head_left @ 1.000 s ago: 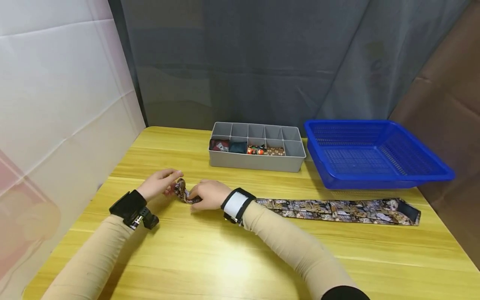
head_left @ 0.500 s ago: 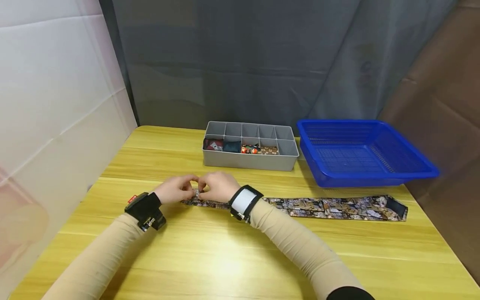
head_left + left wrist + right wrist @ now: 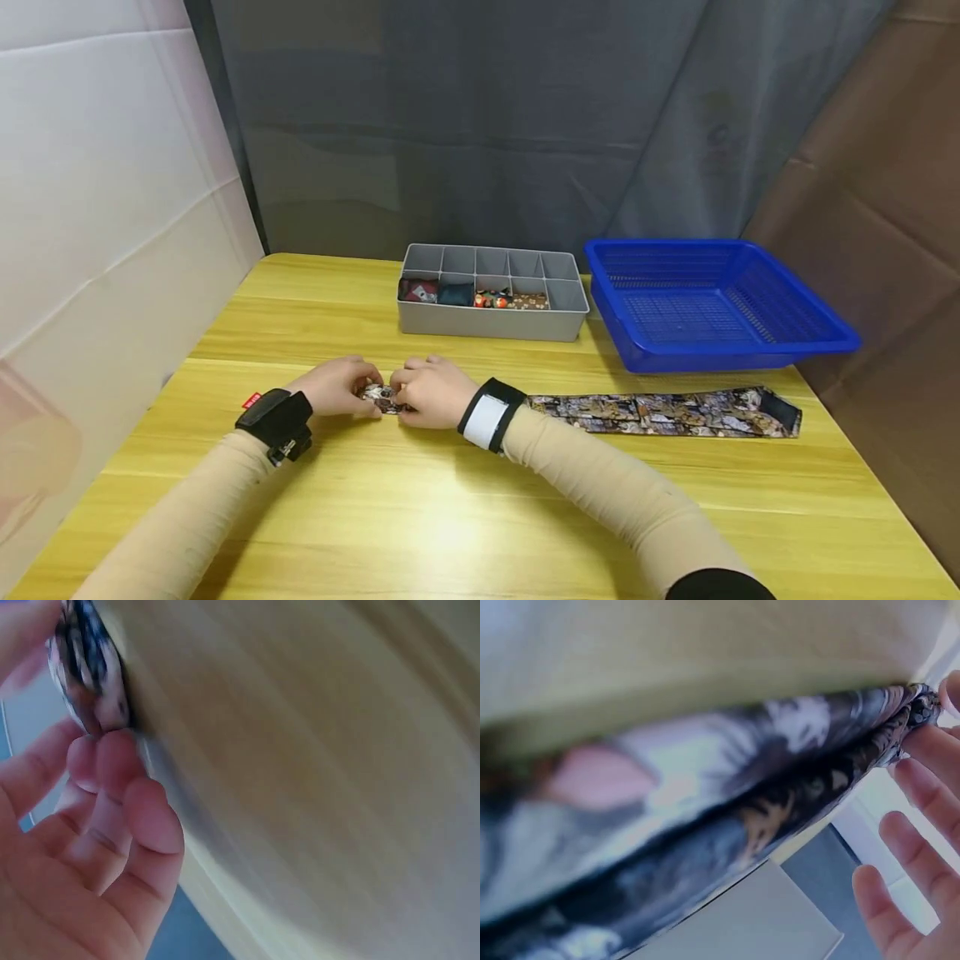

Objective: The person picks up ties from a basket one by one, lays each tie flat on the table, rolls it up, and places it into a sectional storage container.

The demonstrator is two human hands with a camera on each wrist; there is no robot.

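On the yellow wooden table (image 3: 420, 517), a long patterned brown necktie (image 3: 660, 412) lies flat before the blue plastic basket (image 3: 712, 302) — its rolled narrow end pinched between curled fingers of the left hand (image 3: 335, 387) and right hand (image 3: 432, 392).

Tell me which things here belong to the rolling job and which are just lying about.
In the job:
- patterned necktie, narrow end rolled up between both hands
- left hand, pinching the roll
- right hand, pinching the roll

Lying about:
- grey divided organizer, four front compartments filled
- blue plastic basket
- wooden table
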